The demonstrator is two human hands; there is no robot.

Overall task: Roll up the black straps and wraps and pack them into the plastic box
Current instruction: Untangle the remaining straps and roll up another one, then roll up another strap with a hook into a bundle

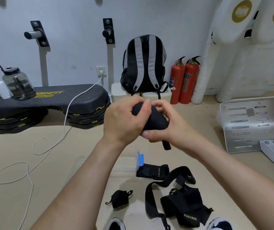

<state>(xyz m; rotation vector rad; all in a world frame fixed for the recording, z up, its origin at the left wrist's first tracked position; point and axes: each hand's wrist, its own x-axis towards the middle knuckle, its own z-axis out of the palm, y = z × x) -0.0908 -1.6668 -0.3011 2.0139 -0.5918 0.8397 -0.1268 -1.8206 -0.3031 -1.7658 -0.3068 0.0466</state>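
Observation:
Both hands hold one black wrap (156,119), rolled into a thick bundle, at chest height. My left hand (124,120) grips its left side with the thumb on top. My right hand (164,128) cups it from the right and below, and a short strap end (166,145) hangs under that hand. On the floor below lie a small rolled wrap (119,199), a flat wrap with yellow lettering (152,171), and a loose long strap with a wide pad (181,203). The clear plastic box (126,165) with a blue latch (140,159) sits beside them, partly hidden by my left forearm.
A black stack of step platforms (46,110) with a water jug (18,83) stands at the left. A white cable (33,156) trails over the floor. A backpack (144,63), two red extinguishers (184,80) and a metal plate (255,125) stand behind and right. My shoes (116,224) show at the bottom.

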